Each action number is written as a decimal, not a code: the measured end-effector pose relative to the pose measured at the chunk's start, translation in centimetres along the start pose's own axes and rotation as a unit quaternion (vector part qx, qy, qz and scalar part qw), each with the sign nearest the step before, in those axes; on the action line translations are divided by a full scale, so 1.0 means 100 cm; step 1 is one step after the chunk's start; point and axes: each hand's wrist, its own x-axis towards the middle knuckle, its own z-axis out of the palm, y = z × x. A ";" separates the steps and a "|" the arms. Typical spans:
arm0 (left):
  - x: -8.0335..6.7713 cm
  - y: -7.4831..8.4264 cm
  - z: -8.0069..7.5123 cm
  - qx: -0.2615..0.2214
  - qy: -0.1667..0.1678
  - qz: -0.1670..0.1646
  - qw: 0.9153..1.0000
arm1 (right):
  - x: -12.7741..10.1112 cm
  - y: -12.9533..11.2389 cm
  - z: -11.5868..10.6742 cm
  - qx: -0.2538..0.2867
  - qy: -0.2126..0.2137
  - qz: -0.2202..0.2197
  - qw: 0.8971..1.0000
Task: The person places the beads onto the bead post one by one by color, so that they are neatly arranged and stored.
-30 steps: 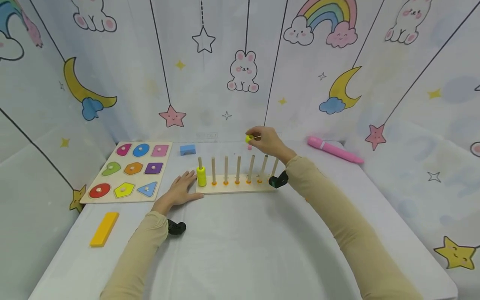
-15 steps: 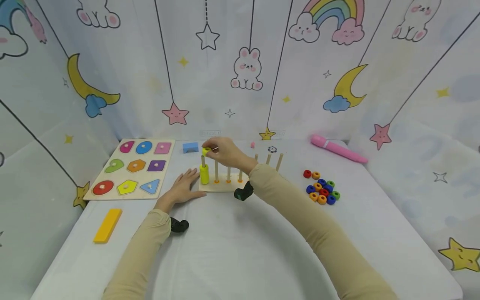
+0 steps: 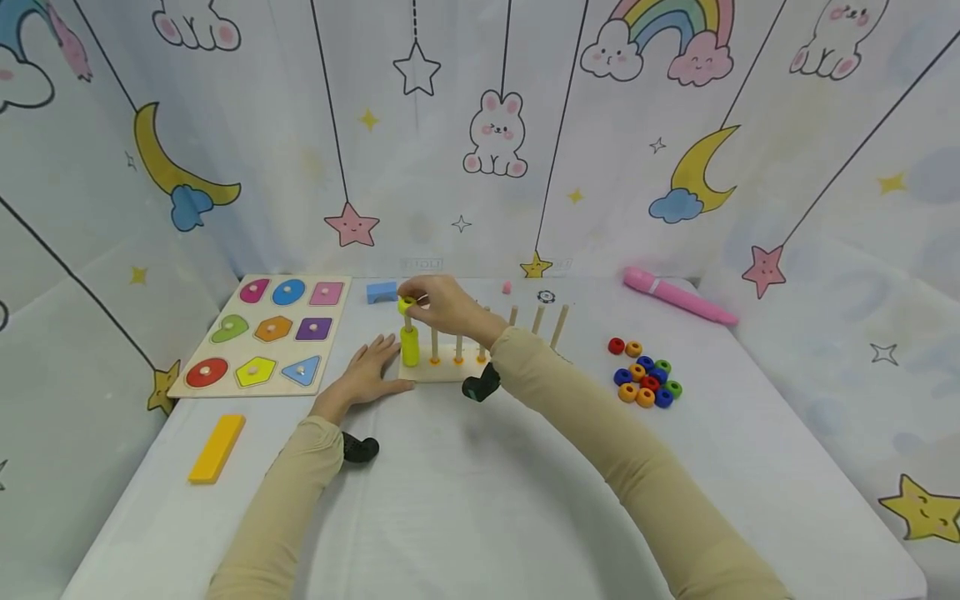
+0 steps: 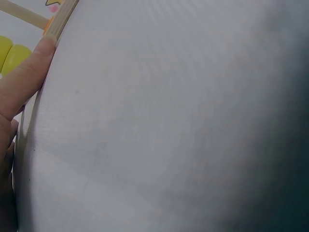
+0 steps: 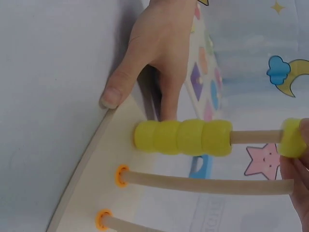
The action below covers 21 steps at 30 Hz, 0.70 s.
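Note:
A wooden peg board (image 3: 447,374) stands mid-table with several upright pegs. Its leftmost peg carries a stack of yellow beads (image 3: 409,348); the stack (image 5: 182,137) lies halfway along the peg in the right wrist view. My right hand (image 3: 420,302) pinches one more yellow bead (image 3: 406,306) at that peg's tip, and the bead (image 5: 291,137) is threaded on the end. My left hand (image 3: 390,367) lies flat on the table, its fingers straight. Its thumb (image 5: 112,94) touches the board's left end (image 4: 60,21).
A heap of red, orange, blue and green beads (image 3: 645,379) lies to the right of the board. A shape puzzle (image 3: 262,333) and a yellow bar (image 3: 216,448) are at the left. A blue block (image 3: 382,292) and a pink pen (image 3: 675,297) lie at the back.
My right hand carried the yellow bead leftwards from above the right-hand pegs to the leftmost peg's tip. The left hand stayed at the board's end.

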 end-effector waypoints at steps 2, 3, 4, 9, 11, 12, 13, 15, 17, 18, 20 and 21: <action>0.001 0.000 0.000 0.002 -0.002 0.000 1.000 | -0.001 0.001 -0.001 -0.002 0.003 0.002 1.000; 0.001 0.000 0.000 0.002 -0.003 -0.001 1.000 | -0.001 0.001 -0.002 -0.003 0.005 0.003 1.000; 0.001 0.000 0.000 0.001 -0.004 -0.001 1.000 | -0.002 0.002 -0.003 -0.004 0.006 0.002 1.000; 0.003 -0.002 0.002 0.000 -0.008 -0.003 1.000 | -0.005 0.006 -0.006 -0.004 0.008 0.004 1.000; 0.004 -0.003 0.003 0.001 -0.008 0.001 1.000 | -0.007 0.009 -0.010 0.001 0.015 0.005 1.000; 0.004 -0.003 0.004 0.004 -0.008 0.002 1.000 | -0.008 0.011 -0.013 0.006 0.021 0.006 1.000; 0.004 -0.003 0.004 0.007 -0.008 0.004 1.000 | -0.010 0.012 -0.017 0.012 0.028 0.009 0.999; 0.004 -0.003 0.005 0.009 -0.006 0.009 1.000 | -0.014 0.017 -0.027 0.024 0.048 0.017 0.998; 0.003 -0.002 0.004 0.010 -0.003 0.011 1.000 | -0.019 0.025 -0.041 0.036 0.071 0.032 0.996; 0.003 -0.002 0.004 0.010 -0.002 0.011 1.000 | -0.023 0.030 -0.049 0.039 0.084 0.038 0.995; 0.002 -0.001 0.002 0.009 -0.001 0.012 1.000 | -0.031 0.042 -0.065 0.038 0.104 0.057 0.992; 0.002 0.000 0.002 0.009 0.000 0.012 1.000 | -0.036 0.049 -0.073 0.039 0.113 0.068 0.990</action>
